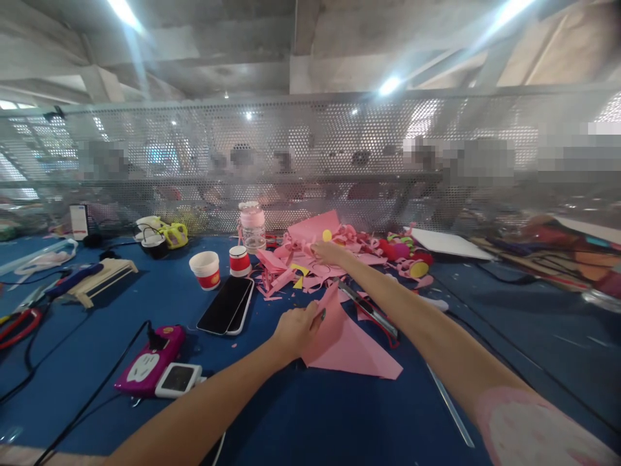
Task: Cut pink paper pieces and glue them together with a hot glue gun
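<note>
My left hand [297,331] pinches the left edge of a pink sheet of paper [347,343], which is angular and lifted at its top corner. My right hand [330,254] reaches across to a heap of pink paper scraps [286,275] at the back; its fingers blend into the scraps, so their grip is unclear. Under my right forearm lies a utility knife [371,310] with a silver body, close to the sheet's right edge. Red handles of another tool [394,338] show partly beneath it. Yellow paper pieces [299,279] are mixed into the heap.
Left of the paper lie a black-screened phone [226,306], a paper cup [204,268], a red cup [239,261] and a purple power bank [152,362]. A clear bottle [252,228] stands before the perforated metal partition [310,155]. A clear strip [451,408] lies at right.
</note>
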{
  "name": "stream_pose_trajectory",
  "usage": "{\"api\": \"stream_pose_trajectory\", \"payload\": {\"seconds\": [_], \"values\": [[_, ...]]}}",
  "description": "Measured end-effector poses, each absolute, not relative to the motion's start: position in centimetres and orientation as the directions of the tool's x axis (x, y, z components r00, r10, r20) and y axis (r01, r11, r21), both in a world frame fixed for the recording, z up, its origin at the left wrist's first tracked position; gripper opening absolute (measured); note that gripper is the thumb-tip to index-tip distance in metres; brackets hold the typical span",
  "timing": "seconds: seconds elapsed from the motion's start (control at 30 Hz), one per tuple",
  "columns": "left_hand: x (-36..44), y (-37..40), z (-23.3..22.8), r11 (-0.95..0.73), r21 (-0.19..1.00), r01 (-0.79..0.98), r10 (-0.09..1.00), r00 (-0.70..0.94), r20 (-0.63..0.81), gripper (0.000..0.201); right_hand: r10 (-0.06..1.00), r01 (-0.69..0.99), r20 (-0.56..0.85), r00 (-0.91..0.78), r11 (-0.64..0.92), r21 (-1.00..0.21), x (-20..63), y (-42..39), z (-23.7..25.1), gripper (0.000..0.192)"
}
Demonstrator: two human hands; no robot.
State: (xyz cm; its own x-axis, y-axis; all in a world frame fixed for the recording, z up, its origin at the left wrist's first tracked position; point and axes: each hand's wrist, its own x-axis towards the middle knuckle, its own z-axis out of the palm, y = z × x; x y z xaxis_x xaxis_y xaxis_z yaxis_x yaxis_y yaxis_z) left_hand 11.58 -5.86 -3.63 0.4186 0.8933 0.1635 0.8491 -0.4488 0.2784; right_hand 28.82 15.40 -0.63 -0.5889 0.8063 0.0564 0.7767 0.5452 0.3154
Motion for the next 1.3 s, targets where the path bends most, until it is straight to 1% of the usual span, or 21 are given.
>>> {"api": "stream_pose_trajectory", "payload": {"seconds": [0.17, 0.33, 0.43, 0.57, 0.6, 0.63, 0.67, 0.7, 0.77, 0.83, 0.87, 0.9, 0.93, 0.97, 1.0, 1.03, 1.1, 1.2, 1.3], "values": [[11.5, -5.7, -3.8, -0.439, 0.268, 0.858, 0.898, 0.408, 0.164, 0.028, 0.82, 0.8, 0.123, -0.56, 0.495, 0.34, 28.6, 15.1, -0.9, 0.028], [11.7, -5.8, -3.8, -0.388, 0.275, 0.879, 0.92, 0.354, 0.166, 0.029, 0.811, 0.819, 0.195, -0.552, 0.482, 0.312, 28.9, 15.3, 1.6, 0.018], [11.7, -5.6, -4.1, -0.356, 0.295, 0.887, 0.932, 0.315, 0.179, 0.029, 0.796, 0.842, 0.283, -0.535, 0.477, 0.251, 29.2, 14.9, 4.2, 0.022], [11.5, -5.1, -4.7, -0.304, 0.342, 0.889, 0.946, 0.239, 0.22, 0.026, 0.75, 0.887, 0.478, -0.458, 0.426, 0.181, 29.9, 12.7, 7.7, 0.032], [11.4, -4.9, -4.9, -0.291, 0.358, 0.887, 0.948, 0.217, 0.234, 0.025, 0.724, 0.901, 0.547, -0.419, 0.407, 0.152, 30.2, 11.7, 8.3, 0.033], [11.2, -4.8, -5.0, -0.279, 0.375, 0.884, 0.949, 0.193, 0.25, 0.025, 0.651, 0.896, 0.663, -0.37, 0.438, 0.07, 30.5, 10.5, 8.8, 0.031], [11.1, -4.7, -5.0, -0.269, 0.395, 0.878, 0.948, 0.169, 0.268, 0.025, 0.564, 0.874, 0.758, -0.326, 0.486, 0.014, 30.8, 9.1, 9.1, 0.03], [10.9, -4.6, -5.0, -0.262, 0.417, 0.87, 0.946, 0.146, 0.289, 0.024, 0.48, 0.843, 0.822, -0.306, 0.538, 0.0, 31.1, 7.5, 9.1, 0.029], [10.6, -4.5, -4.7, -0.26, 0.459, 0.849, 0.933, 0.097, 0.348, 0.025, 0.361, 0.771, 0.866, -0.345, 0.635, 0.042, 31.7, 3.8, 8.5, 0.028], [10.3, -4.4, -4.2, -0.273, 0.504, 0.819, 0.91, 0.049, 0.412, 0.039, 0.326, 0.657, 0.806, -0.495, 0.747, 0.101, 32.1, -0.2, 7.2, 0.033], [10.2, -4.4, -4.0, -0.299, 0.564, 0.77, 0.899, 0.028, 0.437, 0.043, 0.309, 0.584, 0.749, -0.585, 0.802, 0.126, 32.2, -2.2, 6.4, 0.037], [10.1, -4.5, -3.7, -0.357, 0.732, 0.579, 0.901, 0.007, 0.434, 0.043, 0.299, 0.541, 0.705, -0.643, 0.829, 0.142, 32.2, -3.9, 5.6, 0.038], [10.2, -4.6, -3.4, -0.362, 0.872, 0.331, 0.928, 0.036, 0.371, 0.04, 0.277, 0.492, 0.661, -0.697, 0.855, 0.161, 32.1, -5.5, 4.7, 0.035], [10.3, -4.7, -3.2, -0.3, 0.949, 0.097, 0.951, 0.107, 0.29, 0.036, 0.268, 0.453, 0.614, -0.742, 0.876, 0.166, 32.0, -6.8, 4.0, 0.036], [10.6, -4.9, -3.1, -0.227, 0.973, -0.05, 0.955, 0.183, 0.233, 0.033, 0.273, 0.41, 0.537, -0.799, 0.899, 0.152, 31.7, -7.8, 3.2, 0.04], [10.9, -5.1, -3.0, -0.146, 0.98, -0.136, 0.949, 0.26, 0.178, 0.033, 0.263, 0.368, 0.467, -0.844, 0.918, 0.147, 31.4, -8.5, 2.5, 0.041], [11.6, -5.6, -3.0, -0.021, 0.98, -0.196, 0.928, 0.36, 0.092, 0.04, 0.252, 0.339, 0.395, -0.884, 0.925, 0.169, 30.7, -9.3, 1.2, 0.04], [12.4, -6.2, -3.4, 0.129, 0.95, -0.284, 0.909, 0.416, 0.001, 0.042, 0.191, 0.308, 0.4, -0.896, 0.918, 0.251, 30.0, -9.4, -0.5, 0.037], [12.5, -6.0, -3.9, 0.176, 0.928, -0.329, 0.929, 0.366, -0.046, 0.037, 0.094, 0.267, 0.437, -0.895, 0.896, 0.354, 30.0, -9.0, -1.4, 0.035]]}}
